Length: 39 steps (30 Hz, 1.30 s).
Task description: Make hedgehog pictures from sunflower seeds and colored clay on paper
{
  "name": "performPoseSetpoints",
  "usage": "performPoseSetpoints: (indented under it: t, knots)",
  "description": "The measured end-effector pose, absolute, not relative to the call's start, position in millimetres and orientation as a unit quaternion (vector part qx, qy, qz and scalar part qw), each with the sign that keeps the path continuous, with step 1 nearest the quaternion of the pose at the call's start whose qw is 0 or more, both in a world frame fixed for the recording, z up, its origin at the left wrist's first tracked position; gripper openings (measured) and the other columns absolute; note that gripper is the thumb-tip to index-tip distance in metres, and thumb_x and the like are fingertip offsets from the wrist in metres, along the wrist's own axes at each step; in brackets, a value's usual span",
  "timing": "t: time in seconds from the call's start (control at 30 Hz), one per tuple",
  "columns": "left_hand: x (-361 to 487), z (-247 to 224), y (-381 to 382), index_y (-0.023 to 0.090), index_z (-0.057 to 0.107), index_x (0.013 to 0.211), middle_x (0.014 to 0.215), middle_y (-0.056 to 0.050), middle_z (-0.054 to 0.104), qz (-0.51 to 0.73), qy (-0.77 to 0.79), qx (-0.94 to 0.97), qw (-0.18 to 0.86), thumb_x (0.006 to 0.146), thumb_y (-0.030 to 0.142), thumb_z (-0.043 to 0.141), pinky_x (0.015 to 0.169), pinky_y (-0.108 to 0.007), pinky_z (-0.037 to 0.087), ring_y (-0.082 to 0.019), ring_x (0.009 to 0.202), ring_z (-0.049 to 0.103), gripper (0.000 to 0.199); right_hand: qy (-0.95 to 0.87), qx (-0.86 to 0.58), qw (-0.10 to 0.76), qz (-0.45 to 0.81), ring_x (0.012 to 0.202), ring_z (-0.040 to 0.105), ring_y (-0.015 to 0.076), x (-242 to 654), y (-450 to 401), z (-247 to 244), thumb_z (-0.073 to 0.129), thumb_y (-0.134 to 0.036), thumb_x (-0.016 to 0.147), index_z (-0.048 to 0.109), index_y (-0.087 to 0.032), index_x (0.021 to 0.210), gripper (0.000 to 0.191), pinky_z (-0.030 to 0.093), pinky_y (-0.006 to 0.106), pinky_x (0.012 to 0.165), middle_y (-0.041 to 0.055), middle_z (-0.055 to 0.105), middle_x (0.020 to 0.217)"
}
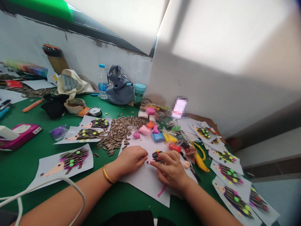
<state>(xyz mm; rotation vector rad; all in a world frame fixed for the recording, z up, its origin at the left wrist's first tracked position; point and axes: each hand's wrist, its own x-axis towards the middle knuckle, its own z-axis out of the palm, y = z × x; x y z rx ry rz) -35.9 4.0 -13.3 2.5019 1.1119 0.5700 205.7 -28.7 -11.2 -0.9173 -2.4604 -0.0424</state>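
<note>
A white paper sheet [150, 185] lies in front of me with a small hedgehog picture [154, 155] on it, its back made of striped seeds with coloured dots. My left hand [134, 160] rests on the sheet left of the hedgehog, thumb and fingertips pressed together; what they hold, if anything, is hidden. My right hand [172, 169] covers the hedgehog's right part. Its index finger stretches to the hedgehog's snout, the fingers apart. A pink modelling tool [161, 191] lies below my right hand. A pale lump of clay [186, 164] sits to its right.
Striped sunflower seeds [122, 130] are heaped behind the sheet, beside bagged coloured clay [158, 137]. Yellow-handled scissors [201, 160] lie right. Finished hedgehog pictures [231, 175] line both sides. A white cable [78, 191] crosses my left forearm. A phone [179, 107] leans at the back.
</note>
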Motion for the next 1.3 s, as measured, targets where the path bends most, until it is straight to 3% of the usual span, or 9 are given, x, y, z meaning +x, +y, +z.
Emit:
performPoseSetpoints:
  t: [0.33, 0.97, 1.2, 1.3]
  knots:
    - [-36.8, -14.6, 4.1, 0.022, 0.067, 0.093, 0.093, -0.005, 0.072, 0.203, 0.386, 0.883, 0.173, 0.092, 0.025, 0.052, 0.080, -0.029, 0.047, -0.019, 0.089, 0.065, 0.016, -0.923, -0.299, 0.230, -0.082, 0.097, 0.055, 0.0220, 209.6, -24.9, -15.5, 0.061, -0.021, 0.084, 0.066, -0.034, 0.119, 0.038, 0.032, 0.043, 0.090, 0.0019, 0.068, 0.104]
    - [-37.8, -17.3, 4.3, 0.022, 0.067, 0.094, 0.092, -0.004, 0.071, 0.216, 0.382, 0.881, 0.177, 0.091, 0.026, 0.052, 0.079, -0.029, 0.048, -0.019, 0.089, 0.065, 0.016, -0.910, -0.326, 0.256, -0.023, 0.098, 0.052, 0.0236, 214.2, -23.4, -21.3, 0.062, -0.018, 0.082, 0.066, -0.031, 0.122, 0.042, 0.033, 0.042, 0.087, 0.0046, 0.064, 0.105]
    - [-38.0, -17.6, 4.6, 0.022, 0.067, 0.094, 0.093, -0.004, 0.072, 0.206, 0.383, 0.884, 0.173, 0.091, 0.026, 0.053, 0.079, -0.029, 0.047, -0.019, 0.089, 0.066, 0.015, -0.903, -0.331, 0.274, -0.003, 0.095, 0.052, 0.0234, 212.1, -27.7, -18.5, 0.058, -0.018, 0.085, 0.071, -0.029, 0.105, 0.027, 0.033, 0.043, 0.085, 0.0048, 0.063, 0.102]
    - [-38.1, -17.4, 4.2, 0.022, 0.067, 0.094, 0.093, -0.004, 0.072, 0.208, 0.382, 0.884, 0.174, 0.091, 0.025, 0.053, 0.079, -0.029, 0.047, -0.020, 0.090, 0.066, 0.015, -0.906, -0.326, 0.270, -0.004, 0.096, 0.052, 0.0236, 210.0, -29.1, -18.0, 0.058, -0.019, 0.085, 0.071, -0.029, 0.107, 0.027, 0.033, 0.042, 0.085, 0.0047, 0.063, 0.102]
